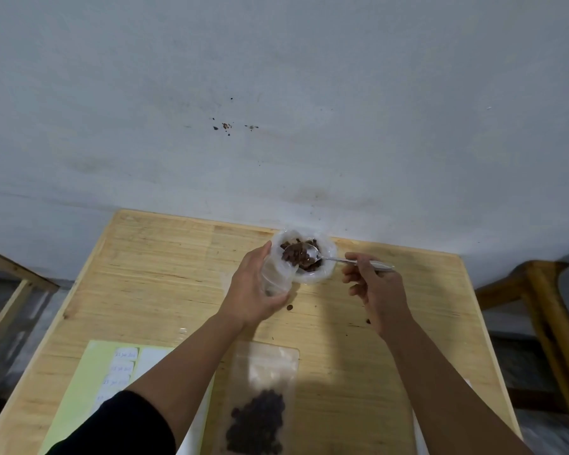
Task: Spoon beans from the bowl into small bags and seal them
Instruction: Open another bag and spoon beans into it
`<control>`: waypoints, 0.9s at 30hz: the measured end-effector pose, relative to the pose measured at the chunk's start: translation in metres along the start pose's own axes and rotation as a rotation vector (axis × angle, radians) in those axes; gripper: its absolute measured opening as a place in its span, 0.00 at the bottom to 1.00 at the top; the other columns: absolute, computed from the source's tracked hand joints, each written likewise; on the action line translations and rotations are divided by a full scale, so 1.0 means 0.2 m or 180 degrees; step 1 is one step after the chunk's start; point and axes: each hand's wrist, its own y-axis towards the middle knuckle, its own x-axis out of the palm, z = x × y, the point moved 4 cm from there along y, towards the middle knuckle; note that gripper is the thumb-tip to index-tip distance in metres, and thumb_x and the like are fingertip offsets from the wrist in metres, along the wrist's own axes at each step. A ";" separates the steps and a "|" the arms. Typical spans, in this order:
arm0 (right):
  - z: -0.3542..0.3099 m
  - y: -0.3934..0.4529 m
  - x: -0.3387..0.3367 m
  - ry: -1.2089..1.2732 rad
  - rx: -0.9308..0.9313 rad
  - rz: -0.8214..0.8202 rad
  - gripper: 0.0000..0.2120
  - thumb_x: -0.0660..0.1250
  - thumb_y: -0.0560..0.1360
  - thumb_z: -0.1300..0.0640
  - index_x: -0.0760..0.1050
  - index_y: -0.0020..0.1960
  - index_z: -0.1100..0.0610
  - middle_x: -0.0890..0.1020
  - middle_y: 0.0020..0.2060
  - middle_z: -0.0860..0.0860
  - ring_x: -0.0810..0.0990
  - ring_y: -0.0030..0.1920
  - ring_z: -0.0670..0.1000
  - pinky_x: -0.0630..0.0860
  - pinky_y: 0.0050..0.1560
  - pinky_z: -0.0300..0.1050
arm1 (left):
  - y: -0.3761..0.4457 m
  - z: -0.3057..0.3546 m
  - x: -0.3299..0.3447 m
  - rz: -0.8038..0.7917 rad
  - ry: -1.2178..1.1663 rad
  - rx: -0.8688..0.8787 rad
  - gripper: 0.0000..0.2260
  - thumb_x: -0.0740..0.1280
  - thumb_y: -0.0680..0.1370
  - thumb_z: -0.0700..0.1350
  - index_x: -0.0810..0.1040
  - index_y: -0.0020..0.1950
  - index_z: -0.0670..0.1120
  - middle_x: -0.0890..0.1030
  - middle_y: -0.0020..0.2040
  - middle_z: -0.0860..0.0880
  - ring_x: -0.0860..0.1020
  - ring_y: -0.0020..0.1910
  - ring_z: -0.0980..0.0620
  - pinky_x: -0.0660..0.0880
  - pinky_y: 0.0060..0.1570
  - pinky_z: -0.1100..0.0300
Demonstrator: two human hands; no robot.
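Right hand [373,287] holding spoon [312,252] over bowl [329,254]

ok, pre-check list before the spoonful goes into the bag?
1. Spoon loaded with beans: ok.
2. Right hand gripping the spoon handle: ok.
3. Left hand holding the empty bag beside the bowl: ok.
4. Bag mouth open: cannot tell.
5. Table free of spills: not ok, loose beans lie near the hands.
6. Filled bag at the near edge sealed: cannot tell.
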 end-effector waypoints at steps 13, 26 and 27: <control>0.11 0.06 -0.03 -0.0665 -0.0346 0.0837 0.09 0.60 0.79 0.61 0.79 0.49 0.61 0.80 0.34 0.55 0.79 0.31 0.48 0.75 0.25 0.38 | -0.01 -0.04 -0.01 0.0096 0.0016 -0.0032 0.44 0.77 0.65 0.54 0.57 0.75 0.51 0.66 0.69 0.54 0.64 0.64 0.62 0.63 0.63 0.67; 0.29 0.08 0.06 -0.0199 0.0515 0.0775 0.07 0.62 0.78 0.63 0.79 0.48 0.62 0.82 0.35 0.56 0.79 0.29 0.47 0.74 0.26 0.36 | 0.03 -0.07 0.03 0.0060 -0.0046 -0.0124 0.44 0.77 0.65 0.55 0.57 0.75 0.54 0.65 0.70 0.56 0.64 0.66 0.61 0.63 0.63 0.67; 0.28 0.08 0.06 -0.0128 0.0570 0.0812 0.07 0.62 0.78 0.62 0.79 0.47 0.61 0.82 0.35 0.56 0.79 0.29 0.47 0.74 0.26 0.36 | 0.03 -0.07 0.03 0.0058 -0.0057 -0.0125 0.44 0.77 0.65 0.55 0.57 0.75 0.54 0.65 0.70 0.56 0.64 0.66 0.61 0.64 0.63 0.66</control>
